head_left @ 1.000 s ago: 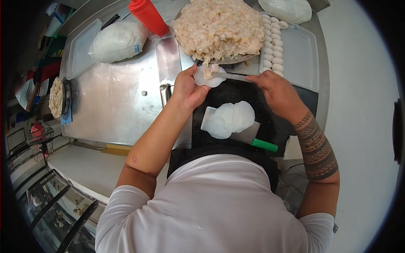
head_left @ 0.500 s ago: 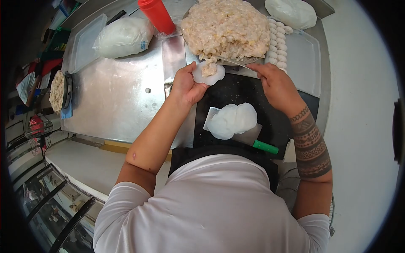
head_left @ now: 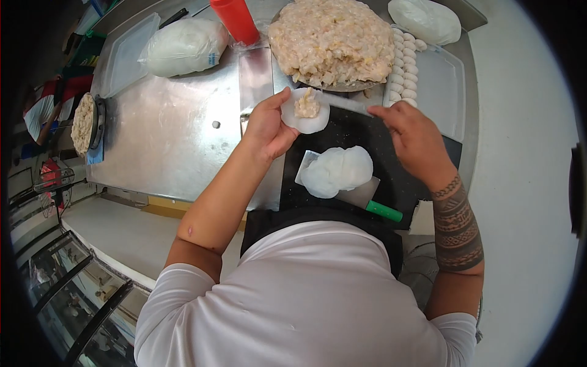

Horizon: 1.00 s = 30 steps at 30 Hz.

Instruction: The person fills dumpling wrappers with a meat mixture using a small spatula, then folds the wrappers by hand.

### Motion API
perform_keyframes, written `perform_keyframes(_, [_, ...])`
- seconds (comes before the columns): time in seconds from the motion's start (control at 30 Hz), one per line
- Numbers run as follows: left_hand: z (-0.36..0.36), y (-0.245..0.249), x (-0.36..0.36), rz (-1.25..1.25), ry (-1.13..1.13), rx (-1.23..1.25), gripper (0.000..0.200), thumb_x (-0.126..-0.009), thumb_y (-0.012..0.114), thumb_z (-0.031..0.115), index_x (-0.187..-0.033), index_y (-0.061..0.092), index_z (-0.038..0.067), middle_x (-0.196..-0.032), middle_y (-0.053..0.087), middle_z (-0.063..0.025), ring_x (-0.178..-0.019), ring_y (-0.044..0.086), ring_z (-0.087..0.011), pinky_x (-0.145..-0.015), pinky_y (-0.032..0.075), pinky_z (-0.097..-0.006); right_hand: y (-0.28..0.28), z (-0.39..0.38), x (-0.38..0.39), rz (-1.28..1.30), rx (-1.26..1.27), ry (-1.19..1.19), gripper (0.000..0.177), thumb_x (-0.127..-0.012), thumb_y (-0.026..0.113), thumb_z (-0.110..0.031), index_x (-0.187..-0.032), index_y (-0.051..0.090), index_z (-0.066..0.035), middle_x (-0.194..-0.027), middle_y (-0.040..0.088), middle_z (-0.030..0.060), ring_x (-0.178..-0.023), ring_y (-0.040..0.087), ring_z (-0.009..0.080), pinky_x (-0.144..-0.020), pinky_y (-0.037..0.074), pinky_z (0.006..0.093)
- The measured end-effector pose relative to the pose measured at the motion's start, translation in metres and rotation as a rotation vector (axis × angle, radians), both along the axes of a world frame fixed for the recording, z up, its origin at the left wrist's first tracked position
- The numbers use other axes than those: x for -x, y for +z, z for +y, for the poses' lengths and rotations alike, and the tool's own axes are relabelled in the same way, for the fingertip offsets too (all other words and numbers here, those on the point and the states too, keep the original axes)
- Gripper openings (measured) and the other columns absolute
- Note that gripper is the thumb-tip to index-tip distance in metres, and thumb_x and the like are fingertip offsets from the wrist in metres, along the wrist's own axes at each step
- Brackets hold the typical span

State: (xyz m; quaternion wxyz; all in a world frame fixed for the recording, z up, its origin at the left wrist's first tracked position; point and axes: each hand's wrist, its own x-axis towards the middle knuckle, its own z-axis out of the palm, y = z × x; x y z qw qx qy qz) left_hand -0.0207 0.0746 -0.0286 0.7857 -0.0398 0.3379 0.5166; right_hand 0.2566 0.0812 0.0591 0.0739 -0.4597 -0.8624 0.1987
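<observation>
A round white dumpling wrapper point(head_left: 317, 125) lies across the fingers of my left hand point(head_left: 269, 126), its edge held by the thumb. On its middle sits a lump of pale, chunky filling point(head_left: 307, 106). My right hand point(head_left: 417, 139) grips a thin, flat metal spatula point(head_left: 344, 104), blurred by motion, which points left toward the wrapper. Just beyond both hands rises a large mound of the same filling point(head_left: 333, 41). Nearer my body, a pile of white wrappers point(head_left: 339, 172) rests on a broad metal blade with a green handle point(head_left: 384, 211), over a black board point(head_left: 394, 174).
Rows of small dough balls point(head_left: 403, 73) line a clear tray point(head_left: 441, 92) at the right. White plastic bags point(head_left: 185, 48) and a red bottle point(head_left: 237, 21) stand farther back. A filled round pan point(head_left: 84, 128) is at the steel table's point(head_left: 174, 137) left edge. Another person point(head_left: 43, 107) is far left.
The spatula has come away from the filling mound, and my right hand has moved slightly right and nearer my body. The wrapper in my left hand has tipped more toward the camera.
</observation>
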Motion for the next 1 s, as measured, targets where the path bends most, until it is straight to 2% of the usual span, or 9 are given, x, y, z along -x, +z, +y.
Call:
perform_keyframes(0.07, [-0.005,0.01,0.004,0.005,-0.083,-0.083,0.049,-0.113,0.037,0.03,-0.145,0.042,-0.008,-0.141,0.057,-0.0236,-0.134,0.057,-0.0339,-0.116,0.045,-0.05,0.012,-0.002,0.001,0.143,-0.049,-0.023,0.035,-0.093,0.059,-0.004,-0.124,0.07,-0.016,-0.095,0.061,0.0105,-0.089,0.065,0.0318,-0.077,0.054,0.0437])
perform_keyframes(0.4, [-0.02,0.039,0.005,-0.071,-0.168,-0.241,0.051,-0.113,0.041,0.034,-0.143,0.048,-0.007,-0.143,0.057,-0.0214,-0.132,0.058,-0.0334,-0.116,0.044,-0.0486,0.05,-0.022,0.0,0.168,-0.095,0.05,0.035,-0.09,0.061,-0.003,-0.121,0.072,-0.014,-0.094,0.061,0.0105,-0.088,0.064,0.0311,-0.076,0.053,0.0435])
perform_keyframes(0.5, [-0.025,0.049,0.003,-0.044,-0.149,-0.227,0.053,-0.113,0.04,0.035,-0.144,0.047,-0.007,-0.145,0.056,-0.0217,-0.133,0.058,-0.0335,-0.117,0.043,-0.0484,0.055,-0.028,-0.001,0.051,-0.165,0.043,0.033,-0.088,0.06,-0.003,-0.117,0.074,-0.013,-0.089,0.061,0.0118,-0.087,0.064,0.0315,-0.076,0.053,0.0434])
perform_keyframes(0.57, [-0.026,0.051,0.003,-0.021,-0.078,-0.221,0.054,-0.113,0.04,0.035,-0.145,0.046,-0.008,-0.145,0.056,-0.022,-0.135,0.056,-0.0339,-0.118,0.042,-0.0481,0.077,-0.025,-0.01,0.063,-0.053,-0.031,0.03,-0.091,0.06,-0.003,-0.115,0.074,-0.011,-0.089,0.064,0.0133,-0.086,0.065,0.0328,-0.077,0.053,0.0434])
perform_keyframes(0.7, [-0.029,0.055,0.003,-0.158,-0.093,-0.273,0.054,-0.113,0.04,0.035,-0.145,0.047,-0.007,-0.143,0.057,-0.0212,-0.136,0.055,-0.0334,-0.118,0.041,-0.0486,0.05,-0.01,-0.012,0.247,-0.019,0.023,0.027,-0.093,0.06,-0.004,-0.116,0.074,-0.009,-0.097,0.068,0.0147,-0.089,0.066,0.0341,-0.078,0.054,0.0434])
perform_keyframes(0.8, [-0.033,0.053,0.001,-0.034,-0.042,-0.236,0.054,-0.113,0.04,0.036,-0.143,0.048,-0.007,-0.142,0.058,-0.0205,-0.136,0.055,-0.0332,-0.119,0.041,-0.0494,0.045,0.004,-0.024,0.353,0.235,0.063,0.026,-0.096,0.059,-0.006,-0.117,0.073,-0.007,-0.102,0.072,0.0162,-0.093,0.068,0.036,-0.082,0.054,0.0439])
perform_keyframes(0.87, [-0.035,0.053,0.0,0.111,0.04,-0.234,0.061,-0.112,0.04,0.04,-0.146,0.045,-0.011,-0.146,0.054,-0.0258,-0.14,0.051,-0.0369,-0.12,0.039,-0.0498,0.054,0.02,-0.031,0.087,0.127,-0.103,0.024,-0.093,0.06,-0.004,-0.112,0.074,-0.006,-0.099,0.074,0.0166,-0.095,0.07,0.0358,-0.086,0.055,0.0441])
perform_keyframes(0.93, [-0.039,0.06,-0.002,0.108,0.027,-0.234,0.061,-0.111,0.041,0.04,-0.145,0.045,-0.011,-0.147,0.053,-0.0263,-0.14,0.051,-0.0371,-0.12,0.039,-0.0501,0.025,0.041,-0.026,-0.242,-0.2,-0.178,0.021,-0.089,0.062,-0.004,-0.106,0.074,-0.004,-0.099,0.074,0.0187,-0.098,0.07,0.0348,-0.088,0.055,0.0457])
perform_keyframes(1.0, [-0.045,0.065,-0.005,0.103,0.013,-0.236,0.061,-0.111,0.042,0.04,-0.145,0.044,-0.011,-0.148,0.052,-0.0268,-0.14,0.051,-0.0372,-0.12,0.039,-0.0503,-0.02,0.066,-0.01,-0.355,-0.152,-0.22,0.021,-0.085,0.065,-0.005,-0.103,0.074,-0.004,-0.104,0.072,0.0194,-0.104,0.069,0.036,-0.087,0.055,0.0471])
